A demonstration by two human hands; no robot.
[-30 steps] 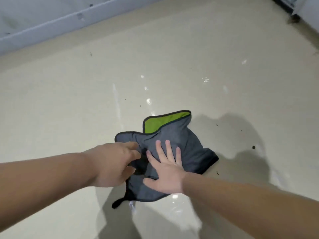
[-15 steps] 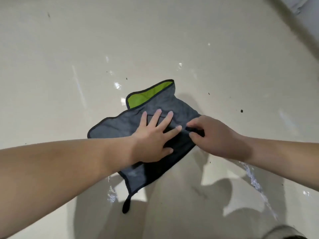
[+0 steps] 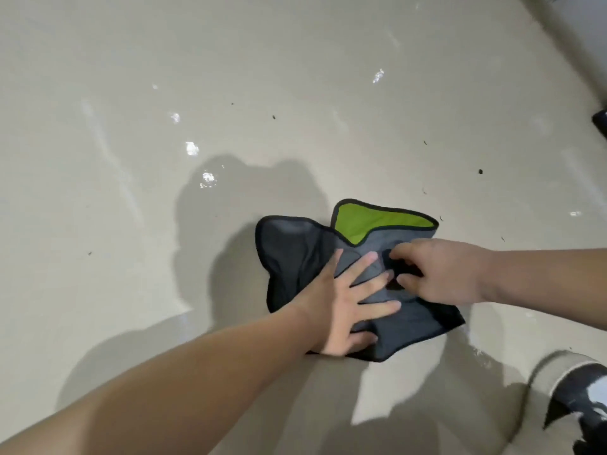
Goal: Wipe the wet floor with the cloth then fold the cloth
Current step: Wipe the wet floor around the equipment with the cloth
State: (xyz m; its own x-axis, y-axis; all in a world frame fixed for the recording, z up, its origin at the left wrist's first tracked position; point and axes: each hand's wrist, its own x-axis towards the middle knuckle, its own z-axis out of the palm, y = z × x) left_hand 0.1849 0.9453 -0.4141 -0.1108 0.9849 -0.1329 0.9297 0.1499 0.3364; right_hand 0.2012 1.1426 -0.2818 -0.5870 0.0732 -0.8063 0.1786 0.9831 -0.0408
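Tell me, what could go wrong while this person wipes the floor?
1. The cloth is bunched, with its green corner flipped up, so it might skip some water.
2. The shiny wet spots lie apart from the cloth and could be missed.
3. The shoe stands near a wet patch, so the person might slip.

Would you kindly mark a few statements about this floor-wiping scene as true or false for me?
1. The left hand lies flat on the cloth with its fingers spread. True.
2. The cloth is red all over. False: it is grey, with a green side showing at the far edge.
3. The right hand hovers clear of the cloth. False: its curled fingers grip the cloth.
4. Wet spots glint on the floor. True.
5. A shoe shows at the lower right. True.
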